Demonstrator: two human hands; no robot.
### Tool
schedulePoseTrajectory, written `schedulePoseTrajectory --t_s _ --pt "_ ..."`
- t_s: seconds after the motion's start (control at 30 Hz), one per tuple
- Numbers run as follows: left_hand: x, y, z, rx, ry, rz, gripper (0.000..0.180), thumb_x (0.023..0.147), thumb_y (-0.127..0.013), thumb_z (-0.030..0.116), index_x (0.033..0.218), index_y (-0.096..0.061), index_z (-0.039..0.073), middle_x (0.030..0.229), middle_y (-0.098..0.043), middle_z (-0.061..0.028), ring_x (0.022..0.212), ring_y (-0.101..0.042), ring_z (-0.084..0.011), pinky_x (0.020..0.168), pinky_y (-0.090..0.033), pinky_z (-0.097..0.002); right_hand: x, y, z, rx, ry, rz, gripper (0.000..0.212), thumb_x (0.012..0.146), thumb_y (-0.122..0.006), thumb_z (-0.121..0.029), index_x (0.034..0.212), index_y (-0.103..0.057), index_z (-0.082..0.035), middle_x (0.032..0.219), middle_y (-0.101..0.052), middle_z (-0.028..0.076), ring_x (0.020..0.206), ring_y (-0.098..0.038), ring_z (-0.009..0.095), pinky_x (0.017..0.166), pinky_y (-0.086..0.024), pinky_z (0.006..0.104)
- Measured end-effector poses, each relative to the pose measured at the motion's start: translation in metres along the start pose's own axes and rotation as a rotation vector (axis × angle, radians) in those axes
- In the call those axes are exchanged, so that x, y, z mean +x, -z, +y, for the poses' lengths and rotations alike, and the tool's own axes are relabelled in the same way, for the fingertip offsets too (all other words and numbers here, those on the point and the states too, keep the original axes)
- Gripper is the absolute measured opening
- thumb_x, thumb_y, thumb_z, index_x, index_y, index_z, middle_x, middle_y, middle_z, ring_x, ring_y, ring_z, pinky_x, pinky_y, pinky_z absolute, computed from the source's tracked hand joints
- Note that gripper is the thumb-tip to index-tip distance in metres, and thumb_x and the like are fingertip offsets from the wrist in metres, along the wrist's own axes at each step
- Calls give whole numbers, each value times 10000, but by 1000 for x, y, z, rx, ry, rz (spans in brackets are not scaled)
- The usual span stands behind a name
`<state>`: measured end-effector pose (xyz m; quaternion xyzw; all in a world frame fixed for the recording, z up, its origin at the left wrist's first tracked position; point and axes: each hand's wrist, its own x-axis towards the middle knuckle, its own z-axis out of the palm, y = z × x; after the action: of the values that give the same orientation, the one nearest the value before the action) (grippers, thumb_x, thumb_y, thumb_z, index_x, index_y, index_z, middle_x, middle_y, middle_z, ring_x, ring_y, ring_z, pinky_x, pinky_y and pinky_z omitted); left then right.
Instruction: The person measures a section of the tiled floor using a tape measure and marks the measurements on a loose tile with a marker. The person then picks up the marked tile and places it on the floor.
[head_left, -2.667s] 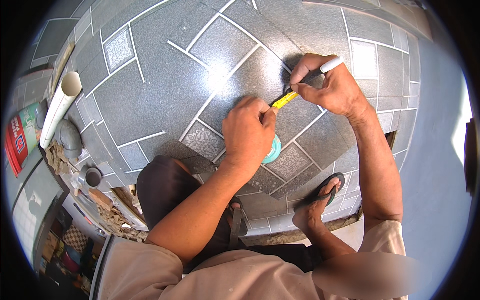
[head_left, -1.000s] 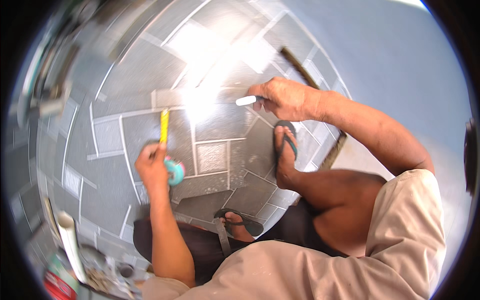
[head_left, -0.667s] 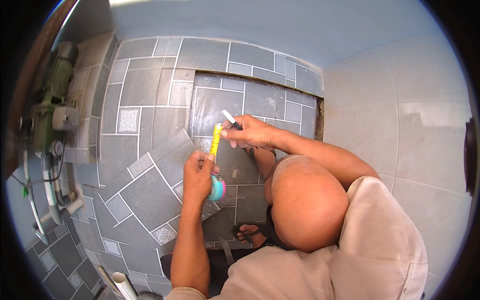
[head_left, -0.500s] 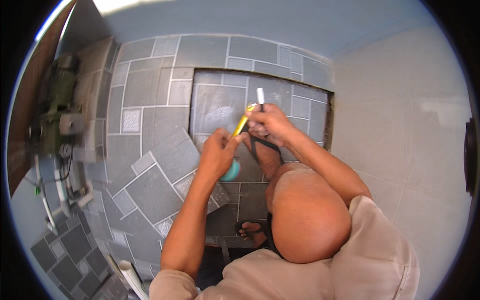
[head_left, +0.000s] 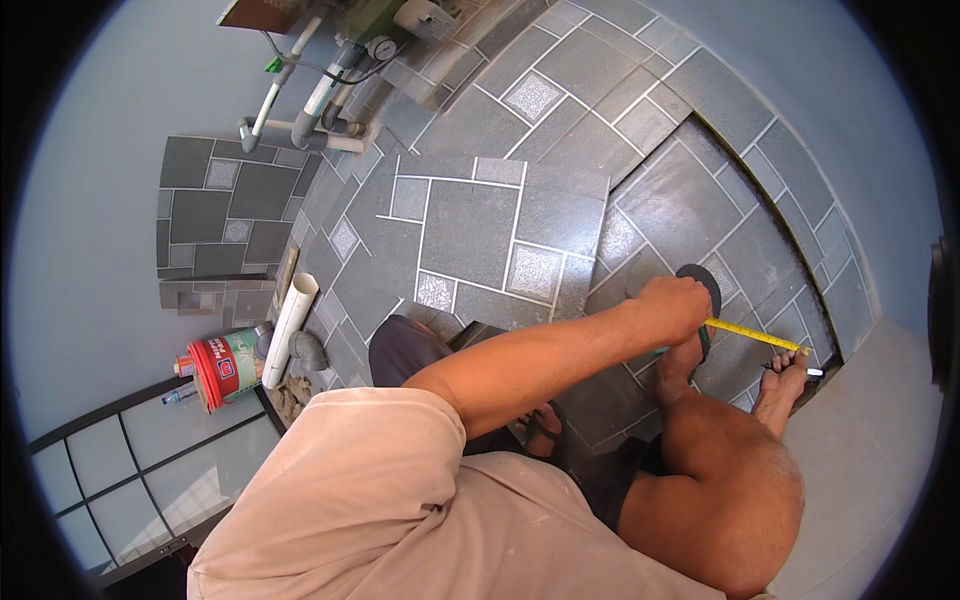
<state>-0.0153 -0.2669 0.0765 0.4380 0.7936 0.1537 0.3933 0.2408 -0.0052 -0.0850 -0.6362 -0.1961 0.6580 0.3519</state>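
A yellow tape measure blade [head_left: 752, 333] is stretched over the sunken tiled section [head_left: 690, 185] of the floor. My left hand [head_left: 672, 308] is closed around the tape measure's case, which is mostly hidden, with a little teal showing under the wrist. My right hand [head_left: 785, 376] is by the far end of the blade, near the corner of the recess. Its fingers are closed on a black-and-white marker [head_left: 815, 373]; whether they also touch the blade's tip I cannot tell. My sandalled foot stands beneath the blade.
A loose patterned tile [head_left: 470, 235] lies askew on the floor, overlapping the recess edge. At the left are a white pipe [head_left: 290, 330], a red-and-green paint bucket [head_left: 222, 368] and a leaning tile [head_left: 228, 205]. A pump with a gauge and pipes [head_left: 330, 90] stands beyond.
My view has turned to the left. My hands have moved apart, so a longer stretch of tape blade shows, and my right hand is now low by the recess corner.
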Motion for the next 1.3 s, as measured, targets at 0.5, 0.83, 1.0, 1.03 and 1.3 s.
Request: schedulePoseTrajectory --t_s 0.5,0.83,1.0,1.03,1.3 --pt "89 93 145 869 -282 84 209 1000 -628 227 1103 -774 118 971 -767 -177 910 -760 -373 805 -601 -481 -56 -38 -16 210 -55 35 269 1018 -703 -260 902 -586 -47 725 -566 30 512 -429 103 433 -336 289" --pt "124 51 161 119 29 -352 189 1022 -629 195 975 -718 35 789 -712 -121 709 -688 -213 690 -537 -360 -109 -36 -45 -130 84 -638 286 1010 -708 -322 1029 -680 -39 778 -644 16 583 -507 60 526 -396 218" --pt "68 41 91 -664 263 -206 209 1075 -581 219 978 -653 48 809 -655 -60 697 -622 -153 649 -495 -293 -114 -67 -39 -309 18 -990 253 1057 -628 -266 1061 -703 -25 890 -676 28 672 -543 54 578 -417 210" --pt "54 43 87 -685 283 -174 213 1078 -573 236 986 -656 63 853 -647 -51 758 -620 -158 680 -497 -304 -115 -70 -29 -275 -13 -1022 262 1079 -577 -221 1146 -704 0 924 -684 38 717 -555 61 612 -427 210" --pt "20 -3 58 -1758 319 211 241 1099 -498 203 995 -642 41 958 -691 -109 844 -640 -195 711 -542 -359 -182 -106 -25 -575 134 -1305 665 973 -728 -358 1476 -533 30 1110 -697 63 749 -565 53 626 -440 214"
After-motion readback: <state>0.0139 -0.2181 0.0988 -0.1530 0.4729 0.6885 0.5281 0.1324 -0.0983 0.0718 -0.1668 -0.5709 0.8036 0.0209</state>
